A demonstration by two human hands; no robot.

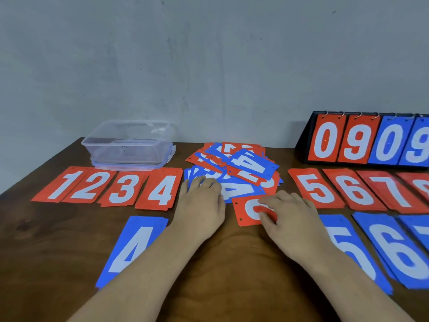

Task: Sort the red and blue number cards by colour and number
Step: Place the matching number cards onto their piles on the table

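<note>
A mixed heap of red and blue number cards (241, 167) lies at the table's middle back. Red cards 1 (59, 185), 2 (87, 185), 3 (123, 188) and 4 (162, 189) form a row on the left; red 5 (316, 188), 6 (355, 190) and 7 (392, 189) continue on the right. Blue 4 (132, 247) lies front left, blue 5 (348, 247) and blue 6 (399, 249) front right. My left hand (200, 203) rests on the heap's near edge. My right hand (290, 212) pinches a red card (246, 211) at the heap's front.
A clear plastic box (128, 145) on its lid stands at the back left. A black flip scoreboard (369, 140) showing 0 9 0 9 stands at the back right. Another red card (420, 184) lies at the right edge. The wooden table (232, 263) meets a grey wall.
</note>
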